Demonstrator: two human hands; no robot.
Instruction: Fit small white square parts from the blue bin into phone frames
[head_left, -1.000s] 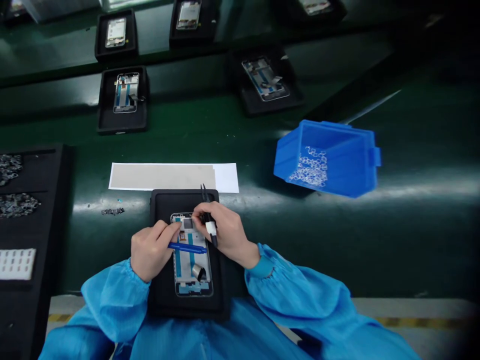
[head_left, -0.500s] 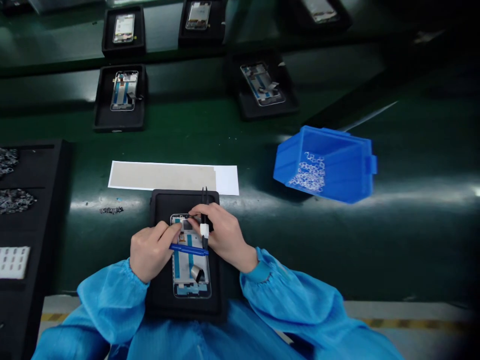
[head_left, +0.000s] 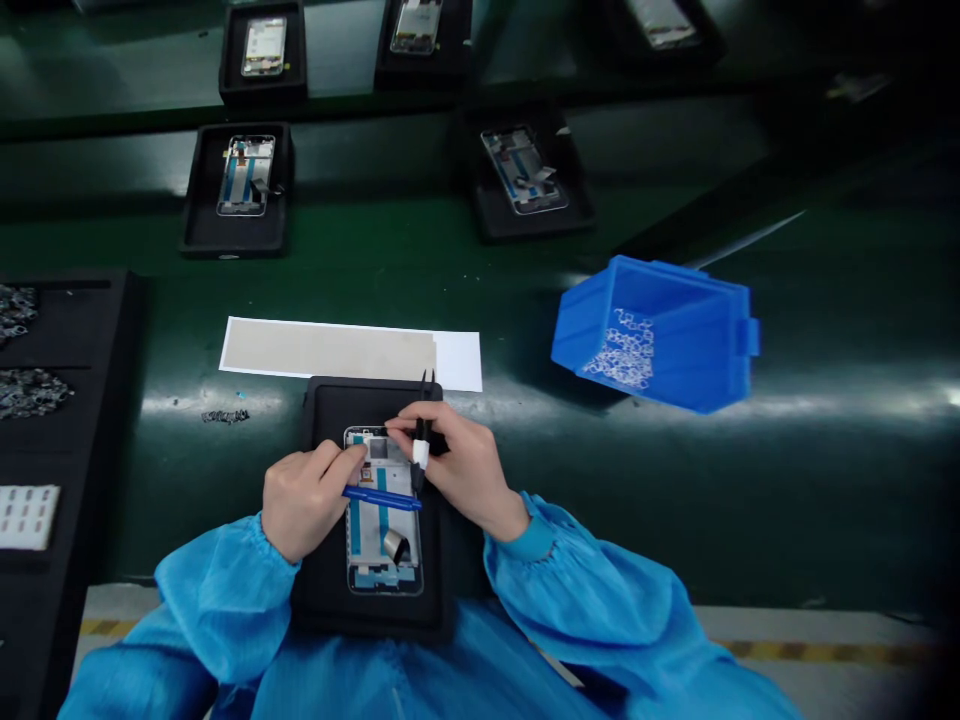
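1. Phone frame point(head_left: 371, 540) lying flat inside the near black tray point(head_left: 360, 397), right in front of the person, a curled silver flap point(head_left: 395, 545) rising from its lower half.
2. Left hand point(head_left: 304, 497) is closed around a blue pen-like tool point(head_left: 382, 498), which crosses the frame's middle; fingertips sit at the upper left edge.
3. Right hand point(head_left: 469, 465) has black tweezers point(head_left: 421, 455) clamped in its fingers, prongs pointing away; thumb and forefinger meet at the frame's top edge, and whether they pinch anything, I cannot tell.
4. Over to the right, a tilted blue bin point(head_left: 697, 340) with small whitish pieces point(head_left: 624, 350) heaped in it.
5. Far left, a compartmented black tray point(head_left: 60, 450): dark small parts point(head_left: 31, 393) piled in two compartments, a white plate point(head_left: 26, 517) below.
6. On the bench point(head_left: 637, 490), a beige-and-white strip point(head_left: 330, 348) just beyond the near tray, and a little dark pile point(head_left: 226, 416) left of it.
7. Further back, five more trays point(head_left: 196, 225), each carrying a phone unit point(head_left: 246, 175).
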